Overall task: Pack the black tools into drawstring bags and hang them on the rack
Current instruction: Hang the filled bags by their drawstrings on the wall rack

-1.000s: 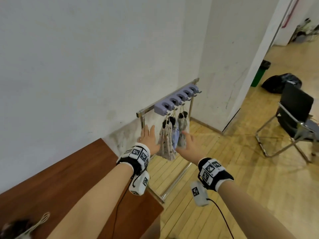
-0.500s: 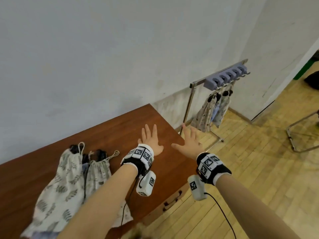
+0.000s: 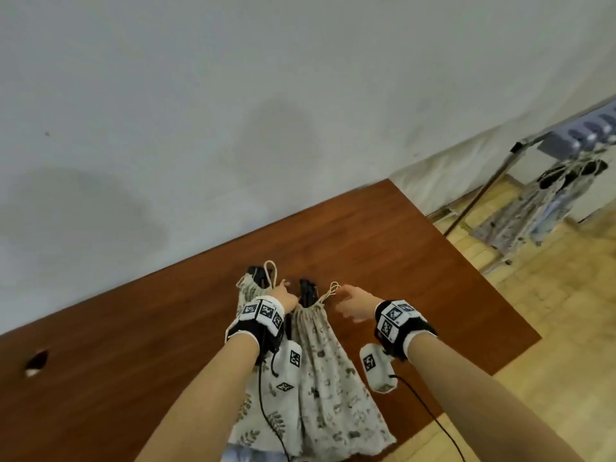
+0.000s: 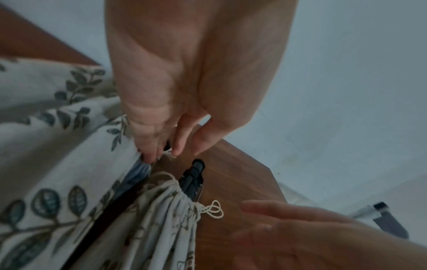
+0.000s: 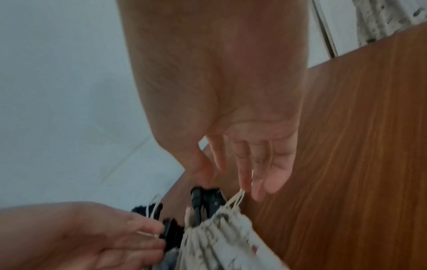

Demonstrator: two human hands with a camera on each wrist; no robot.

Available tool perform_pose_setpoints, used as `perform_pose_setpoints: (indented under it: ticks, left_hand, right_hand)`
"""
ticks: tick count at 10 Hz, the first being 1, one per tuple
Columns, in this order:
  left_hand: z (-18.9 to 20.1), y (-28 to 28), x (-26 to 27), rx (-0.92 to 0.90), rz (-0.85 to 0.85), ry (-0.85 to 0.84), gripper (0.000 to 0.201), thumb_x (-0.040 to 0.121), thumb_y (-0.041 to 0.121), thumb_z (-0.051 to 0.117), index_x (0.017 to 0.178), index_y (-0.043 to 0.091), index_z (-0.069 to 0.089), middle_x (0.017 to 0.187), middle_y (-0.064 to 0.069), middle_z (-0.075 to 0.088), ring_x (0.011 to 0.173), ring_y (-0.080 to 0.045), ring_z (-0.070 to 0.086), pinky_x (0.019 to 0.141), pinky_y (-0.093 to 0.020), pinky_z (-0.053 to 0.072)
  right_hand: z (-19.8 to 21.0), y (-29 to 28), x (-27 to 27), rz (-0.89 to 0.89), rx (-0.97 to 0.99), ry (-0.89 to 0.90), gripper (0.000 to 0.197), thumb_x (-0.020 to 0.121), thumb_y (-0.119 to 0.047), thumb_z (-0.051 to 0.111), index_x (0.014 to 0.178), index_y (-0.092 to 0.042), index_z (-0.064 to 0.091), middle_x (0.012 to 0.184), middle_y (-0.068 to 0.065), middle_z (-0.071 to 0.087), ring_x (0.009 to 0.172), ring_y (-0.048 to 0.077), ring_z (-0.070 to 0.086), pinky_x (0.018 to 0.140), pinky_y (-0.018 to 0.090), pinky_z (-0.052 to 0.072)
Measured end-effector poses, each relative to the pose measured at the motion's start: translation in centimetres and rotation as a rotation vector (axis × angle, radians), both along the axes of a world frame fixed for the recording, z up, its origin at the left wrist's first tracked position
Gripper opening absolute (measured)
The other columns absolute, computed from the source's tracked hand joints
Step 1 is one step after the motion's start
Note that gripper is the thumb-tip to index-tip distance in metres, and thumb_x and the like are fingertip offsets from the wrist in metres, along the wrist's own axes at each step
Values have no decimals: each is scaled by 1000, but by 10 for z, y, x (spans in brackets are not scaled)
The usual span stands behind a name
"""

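Two printed drawstring bags lie side by side on the brown table (image 3: 416,261): a leaf-print bag (image 3: 253,415) on the left and a small-flower bag (image 3: 333,378) on the right. A black tool (image 3: 307,290) sticks out of the flower bag's gathered neck, and another black tool (image 3: 258,273) out of the leaf bag's. My left hand (image 3: 286,296) is at the leaf bag's neck, and its fingertips (image 4: 148,153) pinch that bag's drawstring. My right hand (image 3: 350,305) has straight fingers (image 5: 245,179) that touch the flower bag's cord loop (image 3: 331,290).
A metal rack (image 3: 580,138) with purple hooks stands on the wooden floor past the table's right end. Several filled bags (image 3: 533,211) hang from it. The table sits against a pale wall and has a small hole (image 3: 36,361) near its left side.
The view has swung from the rack to the table. Both hands were spread open in the air and have dropped to the necks of the two bags. The left now pinches a drawstring.
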State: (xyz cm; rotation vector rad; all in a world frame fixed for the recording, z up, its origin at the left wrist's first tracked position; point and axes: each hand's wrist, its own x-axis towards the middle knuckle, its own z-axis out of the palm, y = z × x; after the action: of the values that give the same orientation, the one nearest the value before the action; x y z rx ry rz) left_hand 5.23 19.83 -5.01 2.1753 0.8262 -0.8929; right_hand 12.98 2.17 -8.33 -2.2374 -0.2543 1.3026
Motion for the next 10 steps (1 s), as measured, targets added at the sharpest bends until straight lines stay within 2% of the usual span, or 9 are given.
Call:
perform_pose_setpoints:
  ticks: [1,2,3,4,5,6,7,8,10]
  left_hand:
    - [-15,4,4,-101,160,34,35,105,23,23,110,4,52,94,-17,56,64,-19,46,59,-28,39]
    - [-68,5,9,-302,336,-21,45,103,25,28,136,-1,44,136,-23,50,118,-35,54,100,-40,45]
    - [-80,0,11,-379,401,-44,42,99,20,41,132,-5,48,136,-24,51,120,-33,54,96,-37,47]
    - [-66,2,11,-357,443,-15,45,99,12,38,139,-9,35,140,-22,46,88,-29,56,67,-28,40]
    - [-70,2,13,-314,497,-66,46,98,13,44,137,-9,38,139,-21,47,77,-24,55,58,-22,36]
    - [-64,-5,14,-377,583,-16,43,99,10,45,136,-10,37,132,-19,49,101,-31,55,79,-27,36]
    - [-63,-12,22,-428,615,-78,19,94,20,58,99,1,55,97,-14,60,74,-21,54,64,-27,41]
    - [-72,-21,27,-570,648,-116,14,83,8,69,88,11,56,114,-18,65,102,-27,64,87,-36,52]
    - [-18,-49,41,-561,723,-469,25,79,-10,65,86,12,55,94,-15,67,84,-26,70,63,-33,59]
  right_hand:
    - [-22,29,-9,-100,19,62,52,96,-5,49,145,-8,33,99,12,53,82,25,53,70,32,44]
    - [-42,48,-14,-352,76,43,51,93,-4,51,142,-3,36,103,11,52,81,22,55,72,34,49]
    - [-56,62,-13,-539,86,98,56,94,-9,53,146,-6,32,102,14,55,73,21,55,64,33,45]
    - [-62,65,-11,-593,90,36,48,93,-12,59,139,-5,47,116,19,60,90,23,58,72,30,47]
    - [-60,59,-13,-641,142,61,39,92,-9,61,130,-6,54,102,14,65,72,18,58,59,24,46]
    - [-55,48,-13,-713,205,148,37,89,-4,61,125,-6,57,91,14,66,75,26,62,63,34,49]
    - [-41,27,-12,-758,276,167,37,85,2,61,122,-2,60,97,19,67,86,32,64,73,42,50]
    - [-22,-2,-11,-822,405,217,31,84,8,61,112,-6,62,95,21,68,78,29,64,66,36,50]
    - [14,-58,-11,-902,563,1,21,89,4,61,108,-1,67,90,12,74,75,16,66,70,27,54]
